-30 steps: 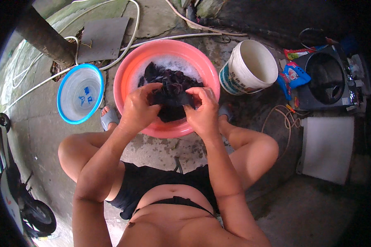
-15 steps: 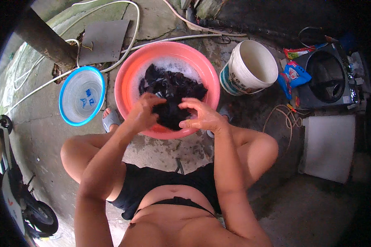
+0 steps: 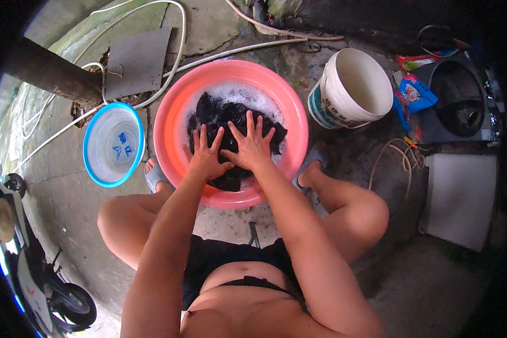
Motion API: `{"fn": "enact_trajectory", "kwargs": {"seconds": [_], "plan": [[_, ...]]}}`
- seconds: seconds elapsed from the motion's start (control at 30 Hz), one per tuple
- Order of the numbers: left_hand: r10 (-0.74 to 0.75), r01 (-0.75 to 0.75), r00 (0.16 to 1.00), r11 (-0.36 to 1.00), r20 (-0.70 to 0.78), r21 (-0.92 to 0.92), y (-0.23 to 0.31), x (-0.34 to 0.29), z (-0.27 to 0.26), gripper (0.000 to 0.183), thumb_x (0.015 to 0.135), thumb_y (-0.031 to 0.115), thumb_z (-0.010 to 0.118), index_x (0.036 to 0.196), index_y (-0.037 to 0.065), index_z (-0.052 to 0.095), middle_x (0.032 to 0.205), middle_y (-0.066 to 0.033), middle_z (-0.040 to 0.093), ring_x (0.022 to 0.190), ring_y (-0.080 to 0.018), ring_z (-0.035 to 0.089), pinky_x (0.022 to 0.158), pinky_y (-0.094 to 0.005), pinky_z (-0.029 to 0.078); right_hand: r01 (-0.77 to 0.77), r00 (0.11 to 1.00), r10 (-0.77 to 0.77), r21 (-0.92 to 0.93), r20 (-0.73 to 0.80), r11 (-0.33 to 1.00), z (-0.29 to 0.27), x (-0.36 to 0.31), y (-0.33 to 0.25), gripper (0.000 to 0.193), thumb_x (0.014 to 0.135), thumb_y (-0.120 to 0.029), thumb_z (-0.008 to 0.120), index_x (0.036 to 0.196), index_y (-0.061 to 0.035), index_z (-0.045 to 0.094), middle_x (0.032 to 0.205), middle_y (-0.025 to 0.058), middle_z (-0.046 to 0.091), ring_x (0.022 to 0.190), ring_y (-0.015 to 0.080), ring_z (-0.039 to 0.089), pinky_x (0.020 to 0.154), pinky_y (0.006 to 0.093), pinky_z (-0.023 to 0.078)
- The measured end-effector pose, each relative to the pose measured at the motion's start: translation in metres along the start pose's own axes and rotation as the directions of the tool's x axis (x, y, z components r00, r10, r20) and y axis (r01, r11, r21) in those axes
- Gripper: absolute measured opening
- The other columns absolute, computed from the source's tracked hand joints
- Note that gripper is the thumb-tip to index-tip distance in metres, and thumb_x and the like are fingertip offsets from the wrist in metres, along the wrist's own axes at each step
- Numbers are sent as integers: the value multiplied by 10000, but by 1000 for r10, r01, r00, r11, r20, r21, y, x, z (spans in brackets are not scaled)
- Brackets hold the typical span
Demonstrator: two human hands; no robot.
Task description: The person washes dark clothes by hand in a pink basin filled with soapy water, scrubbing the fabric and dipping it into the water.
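Taking the tub's centre as my clock, I have both hands inside the pink tub (image 3: 231, 199), palms down on the black cloth (image 3: 217, 114). The cloth lies bunched in the middle of the tub, with white foam (image 3: 242, 92) thickest from 12 round to 2 o'clock.

My left hand (image 3: 207, 161) is on the cloth towards 8 o'clock, fingers spread wide and pointing to 12. My right hand (image 3: 252, 147) sits at the centre, its fingers fanned from 11 to 1 o'clock. Neither has hold of anything. The thumbs come close together, and I cannot tell whether they touch, nor how hard the palms press.

Just outside the tub, a slippered left foot (image 3: 159, 179) stands at 8 o'clock and a right foot (image 3: 312, 163) at 4. A blue-rimmed basin (image 3: 104, 135) is near at 9, and a grey board (image 3: 138, 62) lies at 10. I see a white bucket (image 3: 327, 90) at 2; farther off at 3, a blue bag (image 3: 418, 97) sits against a dark box (image 3: 432, 131). A motorbike (image 3: 34, 284) is well apart at 8 o'clock.
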State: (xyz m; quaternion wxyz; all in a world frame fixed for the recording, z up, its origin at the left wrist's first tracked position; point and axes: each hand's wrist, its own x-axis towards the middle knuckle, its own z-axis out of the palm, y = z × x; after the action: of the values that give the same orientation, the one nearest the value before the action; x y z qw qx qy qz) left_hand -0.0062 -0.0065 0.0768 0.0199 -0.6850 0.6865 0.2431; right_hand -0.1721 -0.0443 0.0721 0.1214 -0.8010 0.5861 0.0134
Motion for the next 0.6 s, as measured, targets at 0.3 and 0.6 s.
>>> {"fn": "enact_trajectory", "kwargs": {"seconds": [0.3, 0.6], "plan": [[-124, 118, 981, 992, 153, 49, 14, 28, 21, 1080, 826, 465, 759, 1634, 415, 43, 1684, -214, 97, 1520, -491, 172, 1103, -667, 354, -81, 964, 95, -65, 247, 995, 33, 20, 11, 921, 902, -734, 525, 1634, -268, 217, 1621, 260, 284, 1483, 439, 309, 1188, 655, 209], [-107, 98, 994, 910, -2, -402, -21, 82, 60, 750, 864, 324, 689, 1533, 131, 408, 1243, -310, 649, 1164, -478, 620, 1039, -511, 472, -213, 928, 184, 54, 325, 976, 15, 74, 11, 676, 923, -654, 569, 1354, -134, 613, 1320, 197, 653, 1243, 377, 612, 1073, 502, 448]]}}
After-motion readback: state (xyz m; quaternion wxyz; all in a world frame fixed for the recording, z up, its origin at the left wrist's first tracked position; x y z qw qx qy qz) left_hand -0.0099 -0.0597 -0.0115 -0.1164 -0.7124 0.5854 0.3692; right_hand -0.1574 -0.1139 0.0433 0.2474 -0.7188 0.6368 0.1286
